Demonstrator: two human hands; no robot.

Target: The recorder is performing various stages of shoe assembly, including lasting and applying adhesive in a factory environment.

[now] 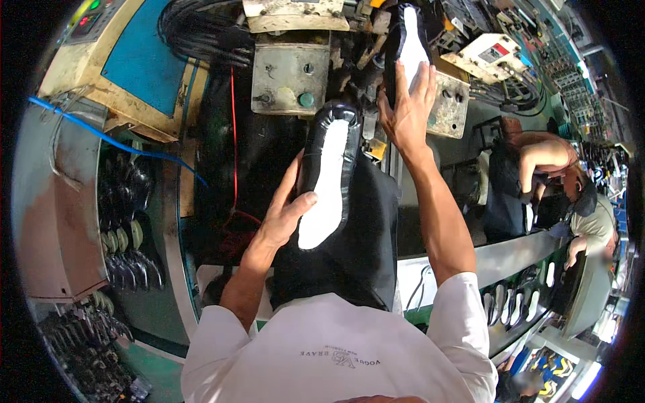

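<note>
A black boot [336,221] with a white insole face turned up stands in front of my chest, toe end pointing away from me. My left hand [285,208] grips its left side, thumb lying on the white insole. A second black shoe [406,47] with a white sole face sits upright on the machine ahead. My right hand [406,111] reaches up to it, fingers spread flat against its lower end.
A large metal machine [289,77] with plates, knobs and cables fills the space ahead. A blue hose [107,138] crosses the left side. Racks with shoe parts [127,252] sit at left. Another person [537,161] bends over at right beside a conveyor with soles [514,302].
</note>
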